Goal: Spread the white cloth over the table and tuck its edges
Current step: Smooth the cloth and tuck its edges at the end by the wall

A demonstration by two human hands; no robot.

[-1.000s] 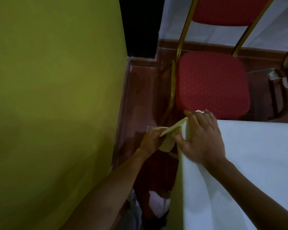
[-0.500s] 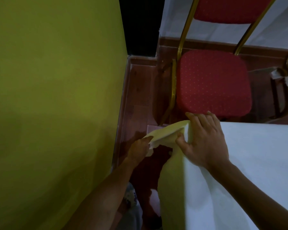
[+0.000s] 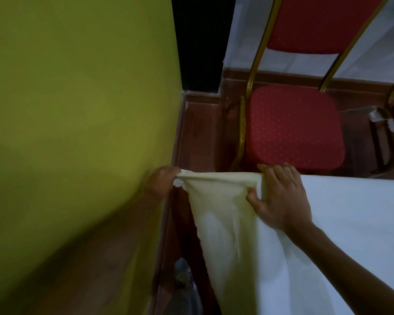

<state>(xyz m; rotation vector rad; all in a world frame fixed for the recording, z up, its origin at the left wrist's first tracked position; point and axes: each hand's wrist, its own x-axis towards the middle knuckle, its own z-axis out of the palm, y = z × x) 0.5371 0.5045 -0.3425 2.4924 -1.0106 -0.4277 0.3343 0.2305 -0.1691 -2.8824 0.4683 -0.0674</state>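
Note:
The white cloth (image 3: pixel 350 223) covers the table at the lower right and hangs over its left edge. My right hand (image 3: pixel 280 201) presses flat on the cloth at the table's far left corner, thumb pinching a fold. My left hand (image 3: pixel 162 180), blurred, grips the cloth's loose corner and holds it stretched out to the left, close to the green wall. Between the two hands the cloth's corner flap (image 3: pixel 218 189) is pulled taut in a triangle off the table.
A green wall (image 3: pixel 77 133) stands close on the left. A red padded chair (image 3: pixel 293 128) with a gold frame sits just beyond the table corner, and a second chair shows at the right edge. The narrow floor strip (image 3: pixel 198 133) is dark red wood. A shoe (image 3: pixel 182 276) shows below.
My left hand has pulled the cloth's corner out to the left, away from the table, stretching the flap taut. My right hand has stayed on the corner.

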